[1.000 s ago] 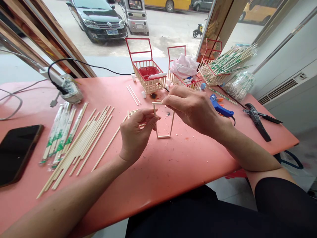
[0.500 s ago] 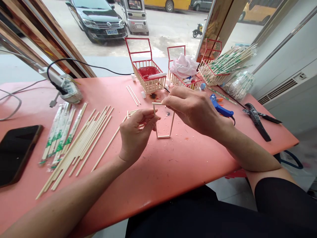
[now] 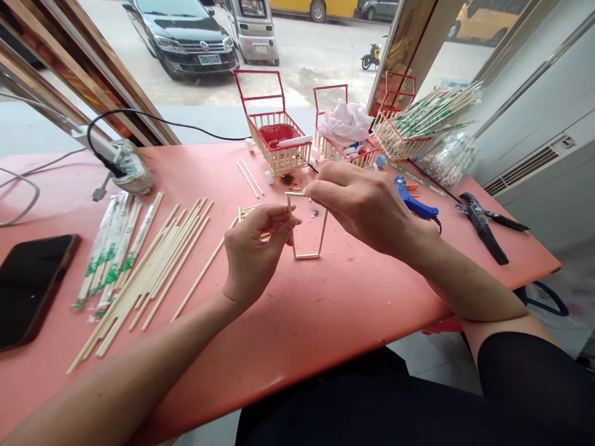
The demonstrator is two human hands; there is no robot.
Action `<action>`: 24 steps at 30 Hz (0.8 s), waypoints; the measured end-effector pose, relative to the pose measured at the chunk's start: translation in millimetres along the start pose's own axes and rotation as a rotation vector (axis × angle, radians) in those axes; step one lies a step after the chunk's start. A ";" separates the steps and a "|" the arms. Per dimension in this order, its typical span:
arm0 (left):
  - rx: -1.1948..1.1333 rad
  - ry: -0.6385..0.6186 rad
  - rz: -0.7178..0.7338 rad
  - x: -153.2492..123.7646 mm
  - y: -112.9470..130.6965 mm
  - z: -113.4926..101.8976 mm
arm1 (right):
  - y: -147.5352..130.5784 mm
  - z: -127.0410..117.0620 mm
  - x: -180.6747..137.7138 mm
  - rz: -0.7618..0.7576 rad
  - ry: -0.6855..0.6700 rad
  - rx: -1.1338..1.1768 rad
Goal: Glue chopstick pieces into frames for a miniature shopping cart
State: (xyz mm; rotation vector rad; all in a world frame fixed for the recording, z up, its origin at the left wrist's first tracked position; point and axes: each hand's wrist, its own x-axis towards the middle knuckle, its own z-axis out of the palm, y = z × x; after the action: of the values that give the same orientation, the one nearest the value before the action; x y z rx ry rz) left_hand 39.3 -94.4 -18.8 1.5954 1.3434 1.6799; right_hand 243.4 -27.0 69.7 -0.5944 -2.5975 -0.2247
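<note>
Between my hands a small four-sided frame of pale wooden sticks point(image 3: 307, 256) is held up over the pink table point(image 3: 297, 353). My left hand point(image 3: 255, 251) pinches its left side between thumb and fingers. At the top bar, the fingers of my right hand point(image 3: 357, 201) are closed on the frame's upper right corner, which they partly hide. Left of my left hand lies a spread of bare wooden chopsticks point(image 3: 158, 269). A few short sticks point(image 3: 246, 212) are partly hidden behind that hand. Beyond my right wrist rests a blue glue gun point(image 3: 413, 201).
Small stick carts with red trim stand at the back: one cart point(image 3: 283, 158) holds something red, another a white cloth point(image 3: 346, 122), a third wrapped chopsticks point(image 3: 432, 114). Black-handled cutters point(image 3: 483, 226) lie right. A phone point(image 3: 35, 288), wrapped chopsticks point(image 3: 114, 248) and a power strip point(image 3: 130, 170) are left.
</note>
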 end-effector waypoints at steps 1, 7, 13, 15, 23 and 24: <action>0.005 -0.004 -0.002 -0.1 0.2 -0.2 | -0.1 -0.1 0.0 -0.001 -0.001 -0.004; 0.021 -0.004 -0.003 0.1 1.8 -1.2 | -1.8 -2.5 0.2 -0.005 -0.007 -0.031; 0.019 0.000 -0.014 0.1 1.9 -1.2 | -3.8 -4.1 0.7 0.005 -0.008 -0.030; 0.019 0.000 -0.014 -0.3 2.0 -1.2 | -4.4 -4.2 0.9 0.001 -0.008 -0.048; 0.027 0.007 0.020 -0.6 1.4 -0.6 | -5.3 -4.9 0.8 -0.010 -0.012 -0.097; 0.028 0.006 0.022 -0.5 1.2 -0.6 | -5.3 -4.9 0.9 -0.008 -0.013 -0.096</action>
State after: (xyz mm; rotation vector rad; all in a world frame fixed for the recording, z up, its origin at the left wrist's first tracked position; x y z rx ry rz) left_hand 39.2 -95.5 -17.9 1.6281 1.3624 1.6874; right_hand 242.4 -32.7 74.2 -0.6202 -2.6135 -0.3505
